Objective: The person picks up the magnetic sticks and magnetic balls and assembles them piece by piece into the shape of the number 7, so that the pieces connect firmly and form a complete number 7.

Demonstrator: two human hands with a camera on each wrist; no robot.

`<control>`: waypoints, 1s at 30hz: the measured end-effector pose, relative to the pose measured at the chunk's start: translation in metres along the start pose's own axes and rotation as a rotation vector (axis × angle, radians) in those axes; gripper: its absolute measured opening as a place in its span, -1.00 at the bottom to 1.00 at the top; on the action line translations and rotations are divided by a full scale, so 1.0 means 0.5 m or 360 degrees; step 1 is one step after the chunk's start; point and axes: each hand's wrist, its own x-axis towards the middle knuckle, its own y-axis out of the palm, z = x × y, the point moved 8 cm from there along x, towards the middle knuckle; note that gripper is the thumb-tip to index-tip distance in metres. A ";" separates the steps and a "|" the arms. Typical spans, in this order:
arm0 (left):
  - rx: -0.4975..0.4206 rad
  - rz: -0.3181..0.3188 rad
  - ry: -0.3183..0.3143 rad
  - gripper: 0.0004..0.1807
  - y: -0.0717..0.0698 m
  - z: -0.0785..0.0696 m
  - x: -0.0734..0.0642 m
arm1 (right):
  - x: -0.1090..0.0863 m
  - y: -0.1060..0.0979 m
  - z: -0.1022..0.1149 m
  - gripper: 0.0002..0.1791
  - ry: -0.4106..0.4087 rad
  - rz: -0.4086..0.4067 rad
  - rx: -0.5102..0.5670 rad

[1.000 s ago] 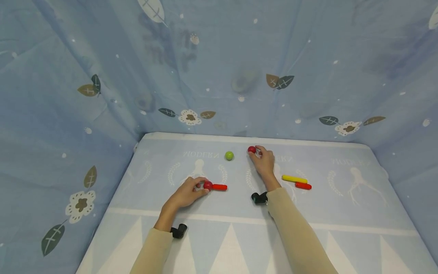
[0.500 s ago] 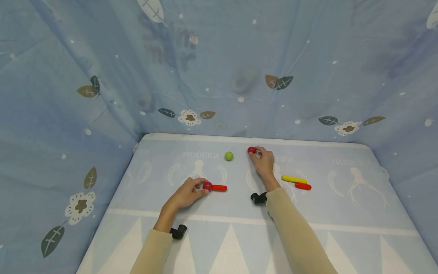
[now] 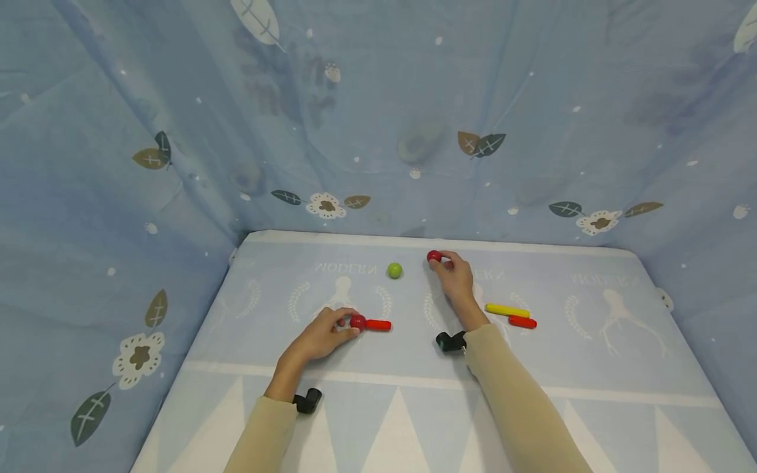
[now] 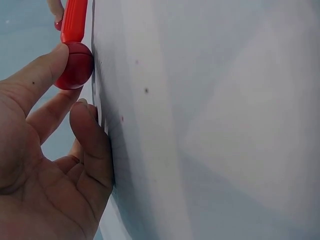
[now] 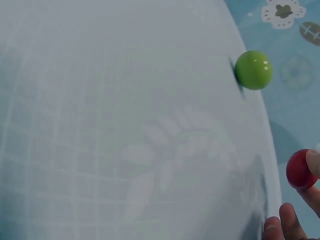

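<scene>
My left hand (image 3: 324,334) pinches a shiny red ball (image 3: 357,322) between thumb and fingers, low on the table. Against the ball's right side lies a short red ridged stick (image 3: 378,325); I cannot tell whether the two are joined. In the left wrist view the thumb presses the red ball (image 4: 75,67) where it meets the stick (image 4: 74,20). Farther back, my right hand (image 3: 457,277) holds a second red ball (image 3: 434,256) by thumb and fingertips. To its left sits a green ball (image 3: 394,270), touched by neither hand.
Right of the right forearm, a yellow stick (image 3: 507,310) and another red stick (image 3: 523,322) lie side by side on the patterned tablecloth (image 3: 591,368). A blue printed curtain (image 3: 378,118) hangs behind the table's far edge and at both sides. Black wrist cameras jut from both sleeves.
My right hand and its red ball have shifted very slightly up in the head view. The left hand keeps its pinch, and the green ball and sticks stay put.
</scene>
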 end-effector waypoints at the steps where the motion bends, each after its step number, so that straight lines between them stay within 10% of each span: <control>1: -0.0001 -0.0003 0.0001 -0.55 0.000 0.000 0.000 | -0.001 -0.001 0.002 -0.57 0.0023 0.0012 0.0028; 30: -0.0009 -0.0018 0.0019 -0.54 0.003 0.001 -0.002 | -0.126 -0.026 0.076 -0.53 -0.0105 0.0280 0.0097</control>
